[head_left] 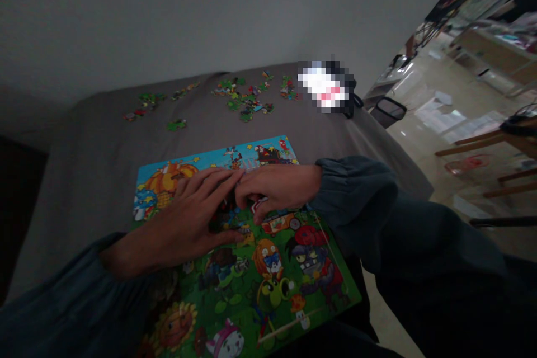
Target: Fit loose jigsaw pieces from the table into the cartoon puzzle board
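Observation:
A jigsaw puzzle (235, 296) with cartoon plants and zombies lies on the grey cloth, its lower part green and its top strip blue. My left hand (191, 215) rests on its left and middle part, fingers stretched out and thumb apart. Beside those fingertips, my right hand (279, 187) is closed with curled fingers over the upper middle of the puzzle. Between its thumb and fingers shows a small red and white puzzle piece (258, 204), mostly covered by the hand. The picture beneath both hands is hidden.
Loose puzzle pieces (243, 95) lie in several groups along the back of the grey cloth (96, 140), near the wall (168, 11). A blurred-out item (325, 86) stands at the back right corner. Wooden furniture (495, 140) stands on the shiny floor at right.

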`<state>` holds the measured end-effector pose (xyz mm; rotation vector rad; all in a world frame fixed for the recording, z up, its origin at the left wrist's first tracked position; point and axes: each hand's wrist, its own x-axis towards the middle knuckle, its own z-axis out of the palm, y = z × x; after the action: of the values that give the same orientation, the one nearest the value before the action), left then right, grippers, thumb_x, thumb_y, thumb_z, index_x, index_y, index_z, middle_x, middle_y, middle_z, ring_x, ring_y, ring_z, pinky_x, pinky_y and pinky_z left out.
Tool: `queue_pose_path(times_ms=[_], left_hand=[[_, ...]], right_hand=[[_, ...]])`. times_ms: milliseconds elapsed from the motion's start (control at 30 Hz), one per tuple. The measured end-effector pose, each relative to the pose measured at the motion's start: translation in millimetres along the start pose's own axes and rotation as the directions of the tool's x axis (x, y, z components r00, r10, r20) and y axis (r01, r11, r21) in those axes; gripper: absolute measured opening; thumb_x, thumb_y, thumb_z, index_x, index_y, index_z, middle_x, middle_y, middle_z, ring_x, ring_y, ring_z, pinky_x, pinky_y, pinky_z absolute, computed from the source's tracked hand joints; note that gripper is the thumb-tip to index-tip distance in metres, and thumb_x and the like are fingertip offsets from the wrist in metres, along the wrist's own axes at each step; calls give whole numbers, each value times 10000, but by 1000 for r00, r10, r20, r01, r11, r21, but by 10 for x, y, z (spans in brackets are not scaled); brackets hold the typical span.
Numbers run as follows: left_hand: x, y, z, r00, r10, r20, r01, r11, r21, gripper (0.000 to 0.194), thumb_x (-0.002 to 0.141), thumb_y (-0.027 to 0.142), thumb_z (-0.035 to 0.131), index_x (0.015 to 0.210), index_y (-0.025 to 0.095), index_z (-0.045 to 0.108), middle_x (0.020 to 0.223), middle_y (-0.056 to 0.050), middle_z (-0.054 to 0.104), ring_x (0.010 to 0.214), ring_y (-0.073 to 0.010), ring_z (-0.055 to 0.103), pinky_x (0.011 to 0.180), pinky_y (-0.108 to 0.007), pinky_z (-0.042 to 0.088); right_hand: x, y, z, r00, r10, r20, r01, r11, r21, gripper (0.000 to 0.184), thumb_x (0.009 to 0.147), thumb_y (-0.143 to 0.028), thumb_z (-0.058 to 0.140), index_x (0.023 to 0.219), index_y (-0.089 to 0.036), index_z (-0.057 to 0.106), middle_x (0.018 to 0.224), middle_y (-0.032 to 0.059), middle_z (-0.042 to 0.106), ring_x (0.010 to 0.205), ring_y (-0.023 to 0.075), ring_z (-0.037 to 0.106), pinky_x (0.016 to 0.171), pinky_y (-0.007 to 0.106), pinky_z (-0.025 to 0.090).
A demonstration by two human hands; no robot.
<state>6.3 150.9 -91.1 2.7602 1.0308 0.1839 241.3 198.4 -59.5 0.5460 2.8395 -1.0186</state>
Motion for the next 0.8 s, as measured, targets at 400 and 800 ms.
queue_pose_path(times_ms=[400,800], left_hand=[[-16,25,19,998,-51,25,51,999,-11,1066,844,753,522,1596,295,-79,1594,-131,312,1427,-398,303,1122,-587,323],[-54,103,37,997,-35,66,33,999,33,1002,924,686,448,1587,224,-145,1643,-163,223,1494,-408,196,1162,-581,251]], right_hand=[[-41,65,35,996,-47,-82,32,985,-167,294,886,-392,709,1007,-175,552,1144,94,617,1022,230,558,805,324,396],[-99,45,21,998,-60,-19,57,991,-124,349,861,-373,727,1037,-157,517,1154,125,566,1042,239,514,919,363,406]])
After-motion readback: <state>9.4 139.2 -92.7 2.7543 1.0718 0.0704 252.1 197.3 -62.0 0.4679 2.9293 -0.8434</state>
